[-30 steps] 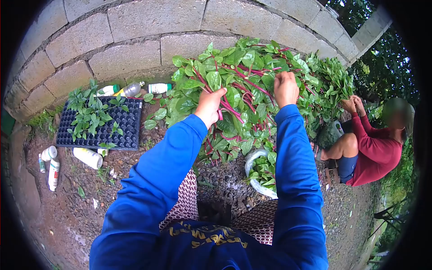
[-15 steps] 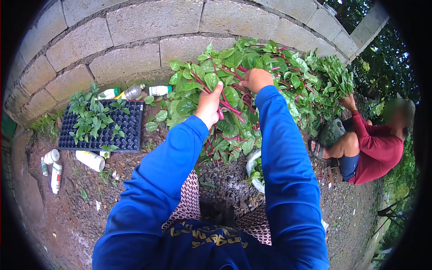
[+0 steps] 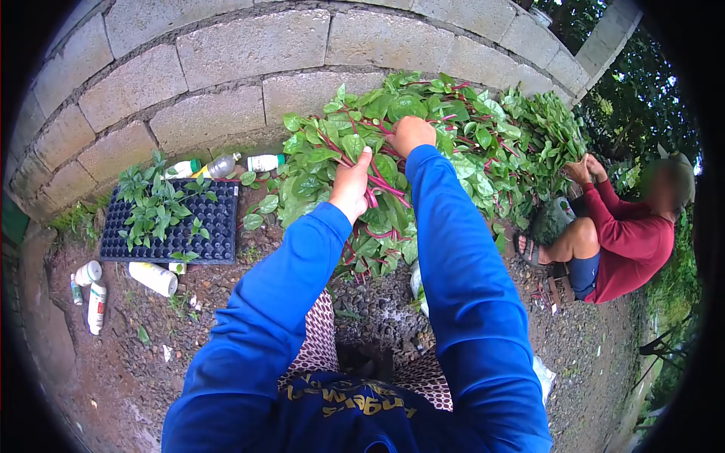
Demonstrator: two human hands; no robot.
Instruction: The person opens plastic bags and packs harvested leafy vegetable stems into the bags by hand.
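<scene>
My left hand point(image 3: 352, 186) is closed round a bunch of red-stemmed leafy greens point(image 3: 389, 183), with the thumb on top and stem ends poking out to its right. Up and to the right of it, my right hand point(image 3: 412, 136) is closed at a red stem among the leaves; its fingertips are partly hidden. Around both hands spreads a large heap of the same greens point(image 3: 472, 158), reaching along the wall to the right. A plastic bag point(image 3: 418, 283) below the heap is mostly covered by my right sleeve.
A black seedling tray point(image 3: 219, 234) with young plants lies at the left. White bottles point(image 3: 153, 278) and a clear bottle point(image 3: 221, 166) lie near it. A block wall point(image 3: 257, 45) runs behind. At the right sits a person in a red shirt point(image 3: 630, 241), both hands at the heap.
My right hand has moved left, from the heap's middle to close beside my left hand, and has closed on a stem. My left hand keeps its hold. More of the plastic bag is now covered.
</scene>
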